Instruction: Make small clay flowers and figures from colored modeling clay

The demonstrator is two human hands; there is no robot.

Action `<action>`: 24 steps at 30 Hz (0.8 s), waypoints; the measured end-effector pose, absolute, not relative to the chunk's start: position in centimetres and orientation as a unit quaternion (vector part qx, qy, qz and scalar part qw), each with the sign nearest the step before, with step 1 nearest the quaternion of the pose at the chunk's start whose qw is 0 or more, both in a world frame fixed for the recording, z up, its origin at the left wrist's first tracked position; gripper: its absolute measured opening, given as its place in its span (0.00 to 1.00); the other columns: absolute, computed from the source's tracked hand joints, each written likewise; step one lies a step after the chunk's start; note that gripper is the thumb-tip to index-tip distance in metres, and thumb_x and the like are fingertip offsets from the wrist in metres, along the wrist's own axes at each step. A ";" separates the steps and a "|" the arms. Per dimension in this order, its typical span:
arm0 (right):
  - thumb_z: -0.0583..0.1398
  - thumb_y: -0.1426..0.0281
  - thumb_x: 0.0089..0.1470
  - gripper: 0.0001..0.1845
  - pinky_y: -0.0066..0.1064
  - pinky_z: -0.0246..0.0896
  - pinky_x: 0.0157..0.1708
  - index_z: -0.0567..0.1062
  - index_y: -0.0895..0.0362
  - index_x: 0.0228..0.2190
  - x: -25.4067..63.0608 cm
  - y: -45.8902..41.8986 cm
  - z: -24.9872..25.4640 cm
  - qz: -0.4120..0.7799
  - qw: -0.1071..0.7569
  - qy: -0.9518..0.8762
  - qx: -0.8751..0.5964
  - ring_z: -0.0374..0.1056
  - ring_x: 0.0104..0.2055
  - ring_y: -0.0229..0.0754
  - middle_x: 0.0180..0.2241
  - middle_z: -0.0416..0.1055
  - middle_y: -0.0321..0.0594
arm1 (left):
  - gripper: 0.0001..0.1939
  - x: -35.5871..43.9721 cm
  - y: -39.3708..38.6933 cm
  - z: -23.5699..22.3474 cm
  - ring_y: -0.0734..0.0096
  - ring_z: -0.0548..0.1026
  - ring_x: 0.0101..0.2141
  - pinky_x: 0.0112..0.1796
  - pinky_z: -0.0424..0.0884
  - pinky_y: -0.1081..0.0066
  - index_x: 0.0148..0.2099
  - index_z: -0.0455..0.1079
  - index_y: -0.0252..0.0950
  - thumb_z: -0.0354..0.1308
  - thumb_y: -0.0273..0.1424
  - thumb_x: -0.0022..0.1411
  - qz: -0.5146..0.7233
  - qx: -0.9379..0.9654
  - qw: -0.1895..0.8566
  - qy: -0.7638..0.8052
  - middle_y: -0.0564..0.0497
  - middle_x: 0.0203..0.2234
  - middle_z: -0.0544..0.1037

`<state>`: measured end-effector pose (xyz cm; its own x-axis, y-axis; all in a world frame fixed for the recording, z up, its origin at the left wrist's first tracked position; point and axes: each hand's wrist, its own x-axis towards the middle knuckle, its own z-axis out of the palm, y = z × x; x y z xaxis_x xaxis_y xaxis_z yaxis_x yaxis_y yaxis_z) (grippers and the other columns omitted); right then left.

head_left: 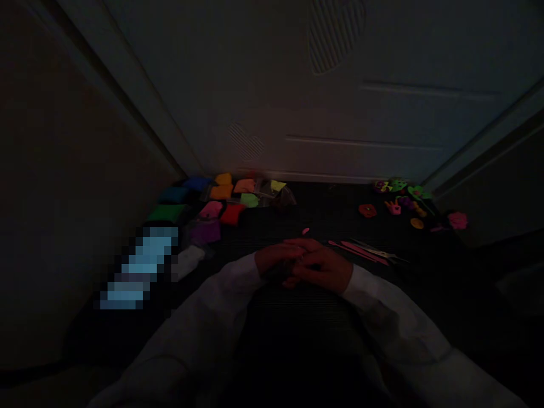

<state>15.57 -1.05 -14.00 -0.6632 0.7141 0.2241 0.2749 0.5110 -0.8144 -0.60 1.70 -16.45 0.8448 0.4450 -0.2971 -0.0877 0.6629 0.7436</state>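
The scene is very dark. My left hand (275, 262) and my right hand (323, 265) meet in the middle over a dark mat, fingers curled together around something dark that I cannot make out. Both arms wear pale long sleeves. A tiny pink piece (305, 230) lies on the mat just beyond my fingers. Pink modelling tools (361, 251) lie directly right of my right hand.
Several coloured clay packets (221, 204) sit at the back left by the white door (340, 113). Small finished clay figures (403, 198) cluster at the back right. A blurred-out bright object (140, 266) lies at my left, next to a white lump (189, 260).
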 end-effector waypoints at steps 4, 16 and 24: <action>0.57 0.68 0.46 0.07 0.36 0.51 0.50 0.75 0.56 0.27 16.0 -0.7 -14.0 0.397 0.331 -0.773 -0.368 0.58 0.50 0.42 0.48 0.62 0.42 | 0.21 -0.8 2.2 -16.2 0.72 0.70 0.21 0.23 0.64 0.70 0.42 0.64 0.28 0.51 0.40 0.51 0.221 0.388 0.876 0.184 0.47 0.24 0.72; 0.59 0.67 0.44 0.10 0.34 0.58 0.43 0.74 0.53 0.32 16.8 0.6 -14.4 0.371 0.453 -0.666 -0.461 0.64 0.40 0.39 0.35 0.68 0.39 | 0.17 0.2 2.7 -16.3 0.69 0.74 0.28 0.30 0.70 0.68 0.39 0.69 0.30 0.61 0.30 0.44 0.387 0.449 0.713 0.374 0.47 0.28 0.76; 0.58 0.66 0.45 0.08 0.35 0.59 0.41 0.74 0.54 0.29 16.7 0.7 -15.4 0.358 0.443 -0.692 -0.445 0.64 0.39 0.39 0.33 0.67 0.39 | 0.14 -0.1 2.8 -16.6 0.69 0.74 0.26 0.28 0.70 0.69 0.35 0.70 0.29 0.62 0.30 0.43 0.355 0.451 0.723 0.385 0.47 0.25 0.76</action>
